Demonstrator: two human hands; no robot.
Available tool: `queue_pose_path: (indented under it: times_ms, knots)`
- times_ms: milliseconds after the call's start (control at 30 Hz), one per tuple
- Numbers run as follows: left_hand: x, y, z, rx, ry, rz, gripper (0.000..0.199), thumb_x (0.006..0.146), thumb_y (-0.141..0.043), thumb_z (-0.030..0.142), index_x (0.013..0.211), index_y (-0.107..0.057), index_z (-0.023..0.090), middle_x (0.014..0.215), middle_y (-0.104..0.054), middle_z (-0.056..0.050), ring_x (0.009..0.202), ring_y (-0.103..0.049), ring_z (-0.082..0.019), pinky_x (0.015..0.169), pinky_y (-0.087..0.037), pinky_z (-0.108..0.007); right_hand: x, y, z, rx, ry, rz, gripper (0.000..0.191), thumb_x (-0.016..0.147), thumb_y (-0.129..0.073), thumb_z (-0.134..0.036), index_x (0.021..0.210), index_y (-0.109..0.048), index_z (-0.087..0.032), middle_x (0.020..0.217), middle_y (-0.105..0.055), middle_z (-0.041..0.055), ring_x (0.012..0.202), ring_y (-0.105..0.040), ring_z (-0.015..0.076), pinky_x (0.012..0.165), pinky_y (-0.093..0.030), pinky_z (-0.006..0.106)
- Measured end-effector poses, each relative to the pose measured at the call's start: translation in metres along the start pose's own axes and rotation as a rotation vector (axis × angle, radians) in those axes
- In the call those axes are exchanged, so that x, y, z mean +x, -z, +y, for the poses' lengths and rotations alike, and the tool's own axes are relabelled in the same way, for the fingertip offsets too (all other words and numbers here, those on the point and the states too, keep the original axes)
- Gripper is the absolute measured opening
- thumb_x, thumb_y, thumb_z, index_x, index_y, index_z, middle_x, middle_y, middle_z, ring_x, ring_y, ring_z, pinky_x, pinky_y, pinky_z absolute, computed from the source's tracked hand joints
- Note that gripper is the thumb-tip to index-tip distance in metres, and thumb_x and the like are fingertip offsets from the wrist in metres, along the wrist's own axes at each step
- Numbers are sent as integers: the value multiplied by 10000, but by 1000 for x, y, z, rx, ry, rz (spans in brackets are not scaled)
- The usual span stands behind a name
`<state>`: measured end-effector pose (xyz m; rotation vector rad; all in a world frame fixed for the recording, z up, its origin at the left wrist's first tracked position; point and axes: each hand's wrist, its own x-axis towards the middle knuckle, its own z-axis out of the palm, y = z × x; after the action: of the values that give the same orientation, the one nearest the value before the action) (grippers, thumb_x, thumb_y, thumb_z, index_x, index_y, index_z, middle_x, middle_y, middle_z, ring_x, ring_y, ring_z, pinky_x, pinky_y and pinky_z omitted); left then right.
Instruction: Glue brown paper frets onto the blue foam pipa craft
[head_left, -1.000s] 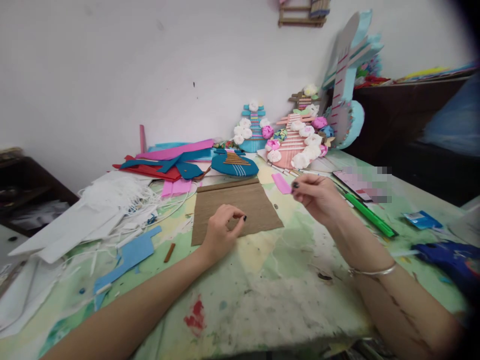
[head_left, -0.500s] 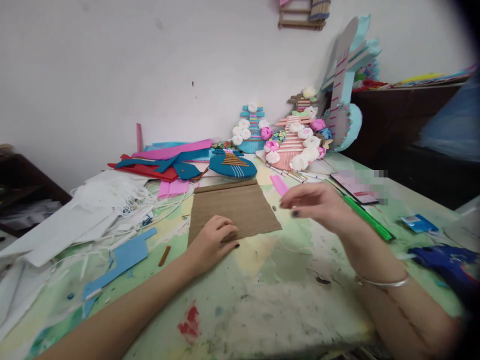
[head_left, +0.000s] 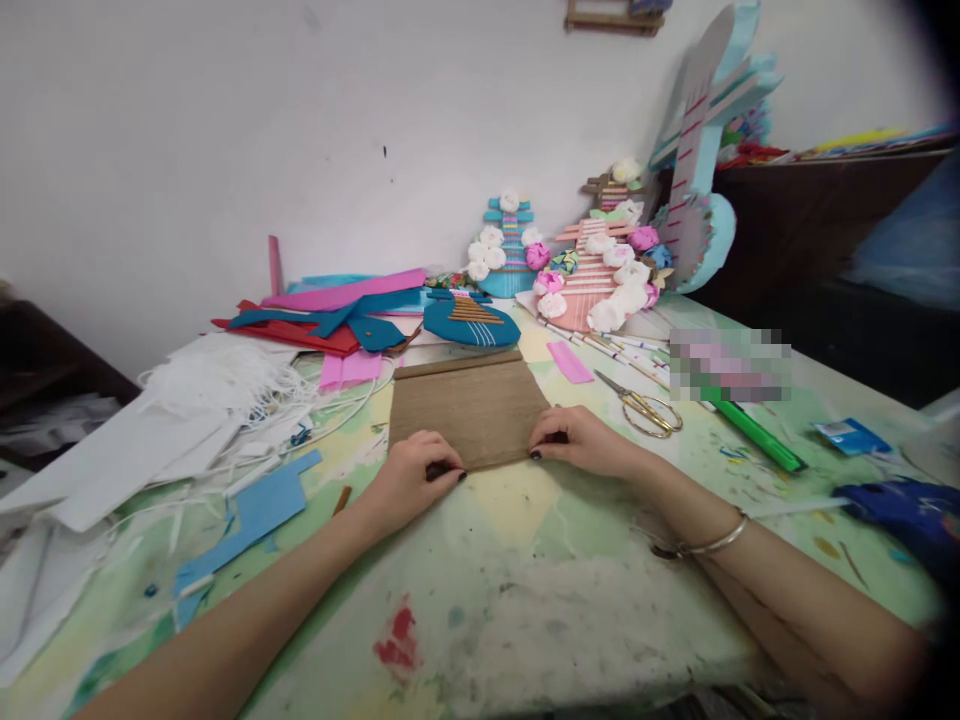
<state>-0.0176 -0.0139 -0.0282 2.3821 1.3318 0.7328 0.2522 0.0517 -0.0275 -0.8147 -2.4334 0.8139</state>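
Note:
A brown sheet of what looks like crepe paper (head_left: 469, 408) lies on the table, with a narrow folded or rolled band along its far edge. At its near left edge, my left hand (head_left: 416, 480) is closed, thumb and fingers pinching the paper. My right hand (head_left: 581, 440) pinches the near right corner the same way. Gold-handled scissors (head_left: 646, 408) lie just beyond my right hand, beside a pink paper strip (head_left: 570, 362). A small brown strip (head_left: 341, 500) is partly hidden by my left forearm.
Behind the sheet lies a teal lute-shaped piece (head_left: 471, 322). Flower-decorated lute shapes (head_left: 592, 270) lean on the wall. White cords (head_left: 225, 385) and blue scraps (head_left: 259, 505) cover the left. To the right are a green cutter (head_left: 757, 432) and a blue glue gun (head_left: 900, 510).
My right hand has come down and left to the sheet's near right corner, uncovering the scissors. My left hand has curled its fingers at the near edge. The view has shifted slightly.

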Motion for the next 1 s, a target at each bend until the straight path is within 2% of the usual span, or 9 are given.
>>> queue_pose_path:
  times_ms: [100, 200, 500, 600, 700, 800, 1000]
  knots:
    - [2, 5, 1, -71, 138, -59, 90, 773, -605, 218, 728, -670, 176, 706, -615, -10, 652, -536, -124, 580, -402, -228, -2, 2, 3, -62, -61, 6, 115, 804, -576, -220, 760, -665, -162, 730, -643, 33, 683, -564, 146, 635, -407, 248]
    - [2, 8, 0, -88, 211, -89, 100, 764, -605, 245, 728, -666, 175, 673, -610, 3, 612, -509, -116, 559, -377, -224, -2, 1, 1, -135, -84, 18, 94, 796, -551, -191, 745, -623, -161, 689, -600, 19, 643, -526, 137, 601, -379, 240]
    - [5, 13, 1, -140, 212, -141, 122, 775, -515, 188, 841, -614, 159, 674, -578, 14, 600, -489, -112, 556, -367, -220, -2, -3, -1, -142, -121, 25, 42, 762, -557, -167, 730, -583, -159, 681, -576, 8, 620, -514, 125, 579, -364, 226]
    - [5, 13, 1, -108, 150, -151, 145, 768, -514, 154, 876, -609, 157, 685, -556, 13, 604, -483, -111, 569, -380, -220, -2, -3, -1, -139, -124, 27, 48, 766, -552, -165, 734, -588, -160, 682, -572, 8, 625, -509, 124, 587, -364, 226]
    - [3, 11, 0, -14, -33, -166, 320, 805, -447, 101, 1054, -624, 193, 822, -553, -22, 703, -506, -123, 654, -414, -239, -1, -3, -2, -136, -116, 28, 44, 761, -559, -159, 725, -585, -163, 674, -565, 2, 621, -497, 122, 585, -353, 226]
    - [0, 7, -1, 135, -192, -200, 432, 867, -385, 104, 1198, -593, 289, 943, -507, -50, 842, -508, -153, 741, -421, -271, -1, -3, -2, -124, -111, 32, 41, 754, -563, -149, 722, -582, -165, 667, -559, -5, 615, -493, 118, 577, -352, 223]
    - [-4, 1, 0, 259, -211, -192, 411, 902, -389, 164, 1233, -574, 323, 988, -489, -68, 887, -492, -181, 767, -431, -311, -2, -5, 1, -93, -114, 49, 41, 748, -568, -144, 737, -601, -167, 674, -571, -6, 609, -507, 119, 562, -371, 226]
